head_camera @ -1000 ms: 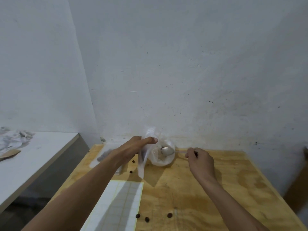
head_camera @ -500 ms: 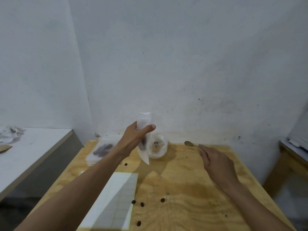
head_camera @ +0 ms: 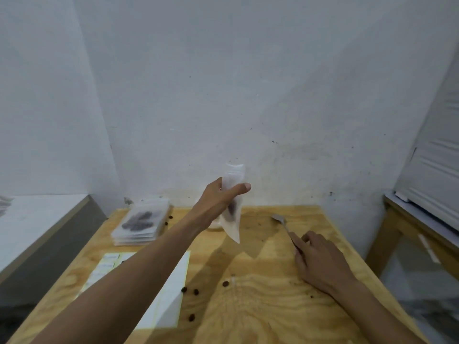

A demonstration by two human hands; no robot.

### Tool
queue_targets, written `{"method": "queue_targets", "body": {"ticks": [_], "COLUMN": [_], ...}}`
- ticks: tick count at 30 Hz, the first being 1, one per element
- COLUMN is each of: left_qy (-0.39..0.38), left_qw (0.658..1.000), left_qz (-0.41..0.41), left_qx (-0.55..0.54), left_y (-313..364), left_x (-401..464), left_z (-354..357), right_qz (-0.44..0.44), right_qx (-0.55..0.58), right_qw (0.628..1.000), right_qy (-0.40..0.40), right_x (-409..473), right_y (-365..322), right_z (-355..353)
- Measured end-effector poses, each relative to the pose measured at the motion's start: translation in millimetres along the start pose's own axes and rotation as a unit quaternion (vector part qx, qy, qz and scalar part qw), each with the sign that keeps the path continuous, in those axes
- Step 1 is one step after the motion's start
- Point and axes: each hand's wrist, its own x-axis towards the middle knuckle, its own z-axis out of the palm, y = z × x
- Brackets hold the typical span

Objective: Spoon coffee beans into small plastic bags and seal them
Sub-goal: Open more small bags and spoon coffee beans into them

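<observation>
My left hand (head_camera: 221,198) holds a small clear plastic bag (head_camera: 233,214) upright above the back of the wooden table (head_camera: 268,306); a dark clump of coffee beans shows inside it. A clear bowl sits mostly hidden behind that hand and bag. My right hand (head_camera: 316,260) rests on the table at the right, fingers on the handle of a metal spoon (head_camera: 282,222) that lies flat with its bowl pointing toward the wall. Several loose beans (head_camera: 195,291) lie scattered on the wood.
A stack of filled clear bags (head_camera: 141,224) sits at the back left of the table. A white label sheet (head_camera: 164,294) lies under my left forearm. A white counter (head_camera: 29,219) stands to the left, and another wooden bench (head_camera: 417,229) to the right.
My right hand drew the spoon out of the bowl and set it down on the table to the right. My left hand lifted the bag more upright. The view shifted right.
</observation>
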Motion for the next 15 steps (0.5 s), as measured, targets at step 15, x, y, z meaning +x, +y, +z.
{"method": "queue_targets", "body": {"ticks": [15], "left_qy": [-0.002], "left_qw": [1.000], "left_qz": [-0.002], "left_qx": [0.015], "left_y": [4], "left_x": [-4], "left_z": [-3], "right_qz": [0.015], "right_qx": [0.082], "right_qw": [0.995], "right_qy": [0.051], "right_x": [33], "right_y": [-20], "right_z": [-37]}}
